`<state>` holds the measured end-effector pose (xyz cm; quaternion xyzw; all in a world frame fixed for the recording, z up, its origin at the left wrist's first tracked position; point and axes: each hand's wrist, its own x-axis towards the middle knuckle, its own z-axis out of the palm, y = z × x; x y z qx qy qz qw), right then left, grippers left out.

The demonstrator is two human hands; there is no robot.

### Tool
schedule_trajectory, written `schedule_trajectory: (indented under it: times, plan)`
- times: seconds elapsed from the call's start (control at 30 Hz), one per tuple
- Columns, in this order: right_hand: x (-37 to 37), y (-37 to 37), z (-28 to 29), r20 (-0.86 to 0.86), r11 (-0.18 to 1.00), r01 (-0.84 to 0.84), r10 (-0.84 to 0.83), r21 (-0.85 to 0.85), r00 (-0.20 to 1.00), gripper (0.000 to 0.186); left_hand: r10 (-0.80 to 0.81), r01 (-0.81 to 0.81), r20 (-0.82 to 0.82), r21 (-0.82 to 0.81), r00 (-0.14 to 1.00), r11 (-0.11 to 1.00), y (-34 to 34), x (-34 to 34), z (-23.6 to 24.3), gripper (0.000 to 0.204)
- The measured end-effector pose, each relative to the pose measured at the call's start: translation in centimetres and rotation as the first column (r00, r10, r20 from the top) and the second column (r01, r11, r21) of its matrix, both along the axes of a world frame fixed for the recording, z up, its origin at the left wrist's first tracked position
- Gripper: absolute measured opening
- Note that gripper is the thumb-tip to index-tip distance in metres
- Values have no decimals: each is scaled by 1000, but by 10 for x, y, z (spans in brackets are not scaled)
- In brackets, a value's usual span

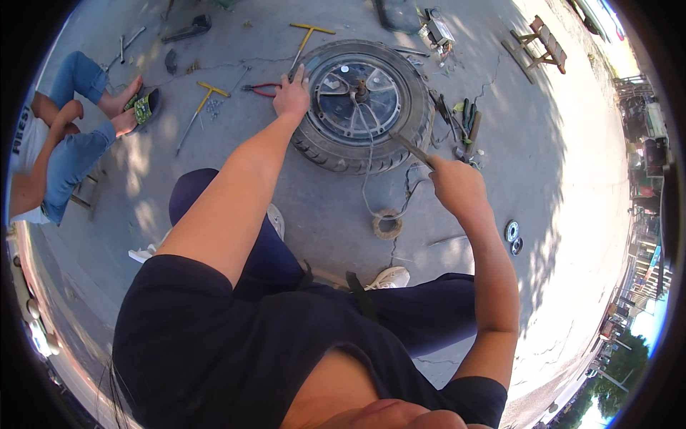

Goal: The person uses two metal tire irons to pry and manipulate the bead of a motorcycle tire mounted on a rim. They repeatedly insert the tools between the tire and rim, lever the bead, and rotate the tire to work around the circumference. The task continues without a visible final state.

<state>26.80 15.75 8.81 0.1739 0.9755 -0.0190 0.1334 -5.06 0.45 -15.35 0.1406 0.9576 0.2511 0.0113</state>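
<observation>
The wheel (339, 113) lies flat on the ground (321, 214), between the two grips and ahead of them. The left grip (291, 94) is laid on the tire's left edge, fingers slightly spread and closed around nothing that shows. The right grip (457, 187) is closed in a fist around a bar (412, 149), which slants from it forward and left, its far end at the inner edge of the tire. A cable (364, 191) runs from the axle (361, 89) over the tire toward a ring (386, 234), left of the right grip and nearer the body.

Just left of the left grip are red-handled pliers (262, 89); one yellow T-handle (312, 28) lies ahead of it, another (213, 89) farther left. Hand tools (470, 123) lie ahead of the right grip, and two round parts (511, 230) to its right, nearer the body. A stool (547, 46) stands well ahead and right of it. Well left of the left grip sits another person (78, 154).
</observation>
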Motion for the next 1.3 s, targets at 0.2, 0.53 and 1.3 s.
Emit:
schedule_trajectory:
  times: [0.2, 0.53, 1.3]
  plan:
    - [9, -4, -21, -158, 844, 253, -364, -472, 918, 33, 26, -26, 7, 43, 1000, 999, -3, -2, 0, 53]
    - [-4, -23, -69, 360, -5, 459, -630, -888, 689, 38, 46, -43, -33, 90, 998, 995, 1, -5, -5, 55]
    - [104, 28, -22, 55, 416, 492, -718, -765, 694, 41, 30, -30, 0, 76, 1000, 997, 1, -6, -5, 56]
